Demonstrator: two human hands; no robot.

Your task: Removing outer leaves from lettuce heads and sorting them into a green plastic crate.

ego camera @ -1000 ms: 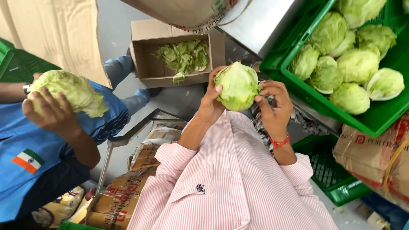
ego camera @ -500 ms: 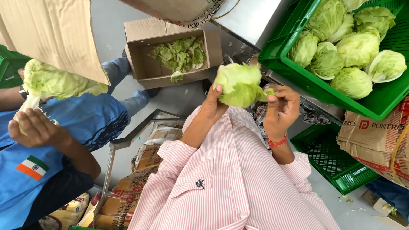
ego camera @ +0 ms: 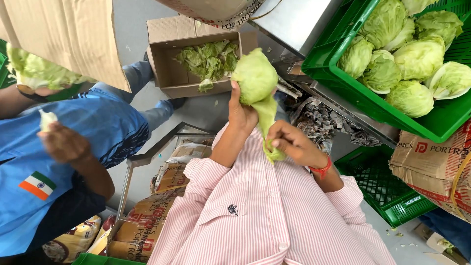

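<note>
Far off to the left of my hands, a co-worker in a blue shirt holds a cabbage up by a sheet of cardboard, and that person's other hand holds a small pale piece.

Nearer, beyond and to the left of my left hand, an open cardboard box sits on the floor with loose green leaves lying inside it. Below my left forearm, brown sacks are stacked beside a metal frame.

My left hand is raised in front of me, its fingers wrapped around the underside of a head of cabbage, thumb up against its side; the head sits on top of that hand, above my pink striped sleeve.

An outer leaf hangs down from the head, between my two hands. My right hand, just below and to the right of the left, has its fingers closed on the lower end of that leaf, pinching it. A red band circles that wrist.

Well to the right of my right hand and higher, a green crate rests on a metal surface, filled with more cabbages. Lower right of that hand, an empty green crate stands beside a brown sack.
</note>
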